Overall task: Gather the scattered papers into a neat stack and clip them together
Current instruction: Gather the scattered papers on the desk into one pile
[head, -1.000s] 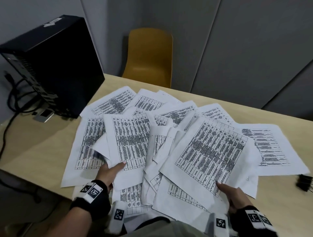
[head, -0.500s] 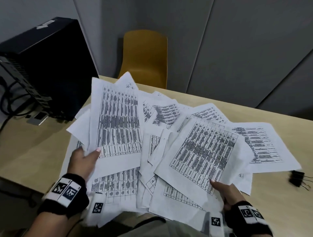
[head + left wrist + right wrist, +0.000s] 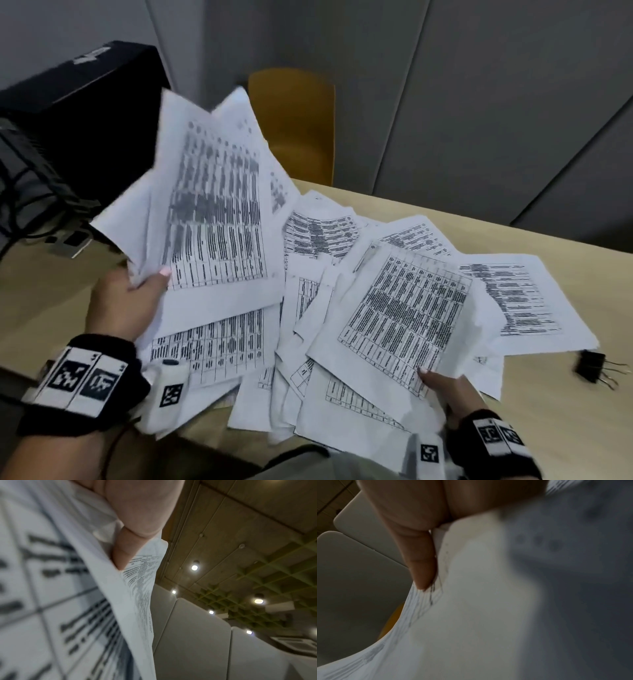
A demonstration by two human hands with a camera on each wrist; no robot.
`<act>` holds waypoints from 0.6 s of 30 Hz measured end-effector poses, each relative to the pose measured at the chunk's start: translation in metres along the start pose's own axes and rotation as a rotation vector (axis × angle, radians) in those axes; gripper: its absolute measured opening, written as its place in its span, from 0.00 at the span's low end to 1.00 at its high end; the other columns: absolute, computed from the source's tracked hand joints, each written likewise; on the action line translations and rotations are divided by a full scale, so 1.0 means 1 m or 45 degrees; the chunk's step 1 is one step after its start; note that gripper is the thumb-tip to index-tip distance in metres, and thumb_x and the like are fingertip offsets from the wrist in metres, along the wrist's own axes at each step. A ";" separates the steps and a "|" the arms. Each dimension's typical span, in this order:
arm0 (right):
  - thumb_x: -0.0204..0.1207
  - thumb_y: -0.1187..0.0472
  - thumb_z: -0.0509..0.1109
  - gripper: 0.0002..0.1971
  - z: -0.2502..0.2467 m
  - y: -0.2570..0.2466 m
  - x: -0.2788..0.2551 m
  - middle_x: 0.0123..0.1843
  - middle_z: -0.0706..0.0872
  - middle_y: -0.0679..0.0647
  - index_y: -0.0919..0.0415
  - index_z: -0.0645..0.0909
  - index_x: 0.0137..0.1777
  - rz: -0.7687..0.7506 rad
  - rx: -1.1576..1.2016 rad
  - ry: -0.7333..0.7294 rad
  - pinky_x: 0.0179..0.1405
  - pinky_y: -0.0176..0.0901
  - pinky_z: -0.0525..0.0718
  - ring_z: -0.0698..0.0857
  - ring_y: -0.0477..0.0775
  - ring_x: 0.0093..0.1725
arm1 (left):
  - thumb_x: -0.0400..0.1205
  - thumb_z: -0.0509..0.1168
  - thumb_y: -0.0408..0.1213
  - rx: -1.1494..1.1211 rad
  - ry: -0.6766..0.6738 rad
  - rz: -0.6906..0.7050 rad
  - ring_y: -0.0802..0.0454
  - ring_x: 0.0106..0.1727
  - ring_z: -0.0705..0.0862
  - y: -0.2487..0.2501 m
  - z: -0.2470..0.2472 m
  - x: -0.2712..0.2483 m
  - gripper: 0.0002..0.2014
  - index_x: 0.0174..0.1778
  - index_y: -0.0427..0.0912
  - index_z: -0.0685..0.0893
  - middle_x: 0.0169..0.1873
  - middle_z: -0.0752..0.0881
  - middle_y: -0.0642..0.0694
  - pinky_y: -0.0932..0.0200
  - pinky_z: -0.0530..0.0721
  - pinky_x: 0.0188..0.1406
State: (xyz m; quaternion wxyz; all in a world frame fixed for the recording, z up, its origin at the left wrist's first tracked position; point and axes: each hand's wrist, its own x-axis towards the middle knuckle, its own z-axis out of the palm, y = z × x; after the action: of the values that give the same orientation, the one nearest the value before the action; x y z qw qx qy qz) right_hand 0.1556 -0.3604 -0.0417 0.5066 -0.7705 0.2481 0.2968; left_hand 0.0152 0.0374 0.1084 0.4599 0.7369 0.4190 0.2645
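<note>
1. Head view, left hand [image 3: 120, 305]: thumb laid on the printed face, fingers hidden behind; it grips the lower left corner of a raised sheaf [image 3: 212, 212] of several sheets. The sheaf is lifted clear of the wooden table [image 3: 582, 428], its long axis running from the hand up and away, top edge pointing at the black computer case [image 3: 78, 130] and the yellow chair [image 3: 294, 126]. Print on it is motion-blurred.
2. Head view, right hand [image 3: 448, 394]: thumb on top of the near edge of a tabled sheet [image 3: 404, 322], fingers hidden beneath, so it pinches that sheet. The sheet lies skewed, long axis slanting from the hand up and to the left.
3. Head view, loose papers [image 3: 308, 342]: overlapping fan across the table between both hands, sheets pointing different ways; the rightmost sheet [image 3: 513, 301] lies flat, long axis running away from the viewer.
4. Head view, black binder clip [image 3: 591, 366]: on the table at right, just beside the rightmost sheet, wire handles pointing right.
5. Left wrist view: a finger [image 3: 123, 551] curled against the sheaf's back [image 3: 140, 588]; sheets run downward, edge-on; ceiling lights behind.
6. Right wrist view: a finger [image 3: 423, 566] pressed against blurred white paper [image 3: 471, 615]; the paper edge curves down and left.
</note>
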 end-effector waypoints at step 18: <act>0.67 0.58 0.79 0.17 0.003 0.002 0.006 0.23 0.82 0.59 0.69 0.76 0.43 -0.047 0.079 0.008 0.21 0.33 0.72 0.79 0.50 0.20 | 0.80 0.65 0.35 -0.188 -0.608 -0.618 0.35 0.78 0.64 0.008 0.097 -0.056 0.35 0.80 0.36 0.54 0.80 0.59 0.35 0.40 0.61 0.76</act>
State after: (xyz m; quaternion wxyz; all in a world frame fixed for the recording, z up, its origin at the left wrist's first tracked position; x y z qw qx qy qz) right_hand 0.1577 -0.3584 -0.0478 0.5350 -0.7597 0.2446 0.2773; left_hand 0.0648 -0.0573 0.0726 0.6466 0.6216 0.4423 -0.0027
